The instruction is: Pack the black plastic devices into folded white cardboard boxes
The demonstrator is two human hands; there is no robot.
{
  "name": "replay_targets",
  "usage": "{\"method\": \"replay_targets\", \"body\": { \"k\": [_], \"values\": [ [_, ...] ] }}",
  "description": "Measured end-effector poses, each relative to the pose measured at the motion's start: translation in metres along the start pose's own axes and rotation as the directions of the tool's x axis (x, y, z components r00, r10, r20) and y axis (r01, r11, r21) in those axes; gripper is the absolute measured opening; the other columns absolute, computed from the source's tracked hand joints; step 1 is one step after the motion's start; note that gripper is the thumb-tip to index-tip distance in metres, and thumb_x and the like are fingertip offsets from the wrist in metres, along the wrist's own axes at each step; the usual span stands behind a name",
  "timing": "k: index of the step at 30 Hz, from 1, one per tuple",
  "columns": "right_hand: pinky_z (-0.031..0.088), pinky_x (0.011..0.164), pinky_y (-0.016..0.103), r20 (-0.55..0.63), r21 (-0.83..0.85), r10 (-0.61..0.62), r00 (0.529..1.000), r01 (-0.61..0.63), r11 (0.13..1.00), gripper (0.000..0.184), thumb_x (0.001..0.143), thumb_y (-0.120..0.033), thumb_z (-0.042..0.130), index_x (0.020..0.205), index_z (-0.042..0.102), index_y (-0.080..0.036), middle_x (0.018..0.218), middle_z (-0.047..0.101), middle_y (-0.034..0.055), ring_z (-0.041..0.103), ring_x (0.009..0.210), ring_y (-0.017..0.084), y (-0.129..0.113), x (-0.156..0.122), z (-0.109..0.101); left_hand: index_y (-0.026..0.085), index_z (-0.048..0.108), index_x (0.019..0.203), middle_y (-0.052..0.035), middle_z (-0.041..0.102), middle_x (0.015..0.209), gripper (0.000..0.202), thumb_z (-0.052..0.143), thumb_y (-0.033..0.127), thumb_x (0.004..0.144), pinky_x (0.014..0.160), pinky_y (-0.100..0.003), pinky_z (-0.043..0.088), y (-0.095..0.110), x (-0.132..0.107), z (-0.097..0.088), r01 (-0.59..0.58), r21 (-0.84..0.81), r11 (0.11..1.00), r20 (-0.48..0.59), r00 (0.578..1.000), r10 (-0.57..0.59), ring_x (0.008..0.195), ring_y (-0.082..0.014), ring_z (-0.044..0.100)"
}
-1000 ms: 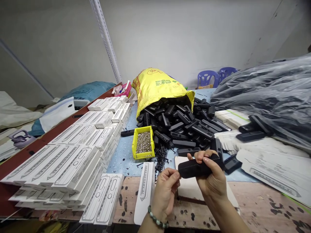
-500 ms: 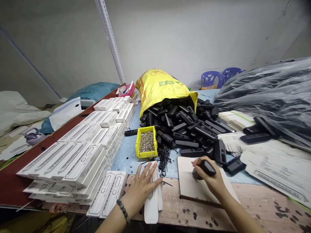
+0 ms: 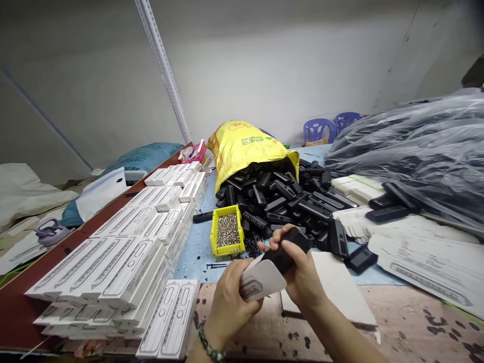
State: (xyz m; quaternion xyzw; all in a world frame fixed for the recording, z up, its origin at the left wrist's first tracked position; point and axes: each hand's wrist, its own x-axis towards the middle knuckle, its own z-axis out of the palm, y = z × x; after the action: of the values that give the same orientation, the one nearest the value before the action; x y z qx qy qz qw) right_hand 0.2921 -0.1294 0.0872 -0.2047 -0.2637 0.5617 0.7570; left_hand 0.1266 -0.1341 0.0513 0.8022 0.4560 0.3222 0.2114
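"What do you hold?"

"Your left hand point(image 3: 229, 307) pinches one white printed card point(image 3: 262, 282). Your right hand point(image 3: 300, 275) grips one black bar point(image 3: 282, 257), its long axis slanting up-right."

"Beyond?"

"One yellow bin point(image 3: 227, 250) of small metal pieces point(image 3: 227, 231), then a heap of black bars point(image 3: 280, 199) spilling from one yellow sack point(image 3: 245, 143)."

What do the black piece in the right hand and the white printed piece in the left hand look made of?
The black piece in the right hand looks like moulded plastic or rubber, matte with a dull sheen; the look can't settle which. The white piece in the left hand looks like smooth coated card: thin, with crisp grey printing.
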Motion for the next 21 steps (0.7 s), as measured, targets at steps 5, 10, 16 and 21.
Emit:
{"method": "replay_targets", "body": {
  "k": [5, 10, 16, 21],
  "values": [
    [0.051, 0.09, 0.04, 0.215, -0.365, 0.023, 0.976, 0.058, 0.929, 0.049, 0.078, -0.047, 0.069, 0.12, 0.05, -0.029, 0.102, 0.059, 0.0029, 0.06, 0.092, 0.018, 0.006, 0.007, -0.026, 0.022, 0.059, 0.116, -0.0067, 0.06, 0.113, 0.045, 0.068, 0.032, 0.072, 0.09, -0.034, 0.045, 0.008, -0.002, -0.003, 0.219, -0.182, 0.959, 0.092, 0.974, -0.205, 0.103, -0.023, 0.055],
    [0.038, 0.107, 0.045, 0.459, -0.67, 0.261, 0.849, 0.138, 0.73, 0.036, 0.091, -0.047, 0.054, 0.121, 0.061, -0.027, 0.136, 0.049, 0.0082, 0.044, 0.129, 0.025, -0.017, 0.016, -0.031, 0.014, 0.058, 0.116, -0.0107, 0.065, 0.1, 0.068, 0.067, 0.063, 0.069, 0.068, -0.026, 0.047, -0.001, -0.008, -0.008, 0.464, -0.712, 0.528, 0.45, 0.878, -0.164, 0.077, -0.0164, 0.06],
    [0.052, 0.07, 0.026, 0.318, -0.661, 0.391, 0.864, -0.094, 0.745, 0.042, 0.08, -0.033, 0.069, 0.118, 0.053, -0.023, 0.11, 0.057, 0.0045, 0.058, 0.086, 0.014, 0.006, 0.012, -0.026, 0.01, 0.062, 0.111, -0.0159, 0.067, 0.092, 0.083, 0.041, 0.081, 0.074, 0.066, -0.03, 0.05, -0.008, -0.005, -0.006, 0.592, -0.666, 0.454, 0.528, 0.804, -0.274, 0.073, -0.0198, 0.064],
    [0.052, 0.055, 0.024, 0.103, -0.641, 0.276, 0.956, -0.148, 0.753, 0.041, 0.076, -0.041, 0.071, 0.102, 0.046, -0.021, 0.097, 0.055, 0.0023, 0.057, 0.078, 0.015, 0.037, 0.01, -0.03, 0.022, 0.042, 0.138, -0.0128, 0.048, 0.141, 0.08, 0.071, 0.052, 0.07, 0.105, -0.042, 0.039, -0.009, -0.005, 0.003, 0.366, -0.216, 0.905, 0.0, 0.927, -0.375, 0.128, -0.0305, 0.047]
  ]
}}
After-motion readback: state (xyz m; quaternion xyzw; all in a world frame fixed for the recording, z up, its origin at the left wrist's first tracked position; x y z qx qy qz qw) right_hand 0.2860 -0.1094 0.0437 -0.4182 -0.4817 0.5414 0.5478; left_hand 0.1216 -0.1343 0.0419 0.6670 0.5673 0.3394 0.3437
